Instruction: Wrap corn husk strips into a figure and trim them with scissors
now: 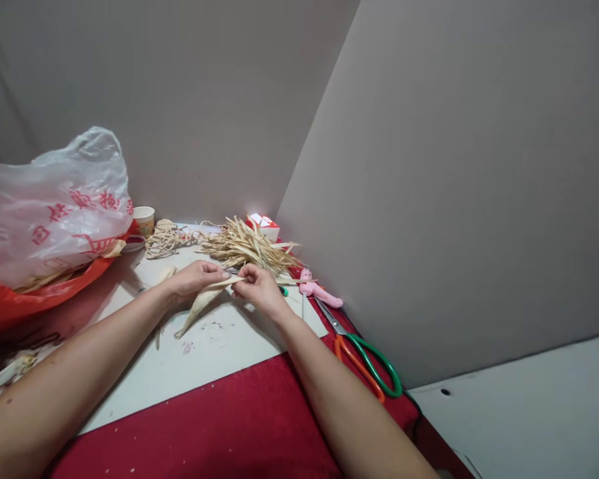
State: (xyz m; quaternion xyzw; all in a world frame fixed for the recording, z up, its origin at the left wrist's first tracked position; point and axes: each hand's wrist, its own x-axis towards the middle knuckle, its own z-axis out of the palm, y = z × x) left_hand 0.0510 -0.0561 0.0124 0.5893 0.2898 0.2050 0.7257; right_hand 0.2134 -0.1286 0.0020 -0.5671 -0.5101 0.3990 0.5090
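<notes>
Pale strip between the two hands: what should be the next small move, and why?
Perhaps the left hand should gather the wide part of the pale strip, because it slants down unheld while the right hand pinches the narrow part.

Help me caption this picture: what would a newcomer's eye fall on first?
Probably the left hand and right hand, meeting near the middle over a white board, with a pale, husk-like strip in their fingers. Then perhaps the bulky plastic bag with red lettering at the left edge, and the scissors with orange and green handles, to the right of the board.
</notes>
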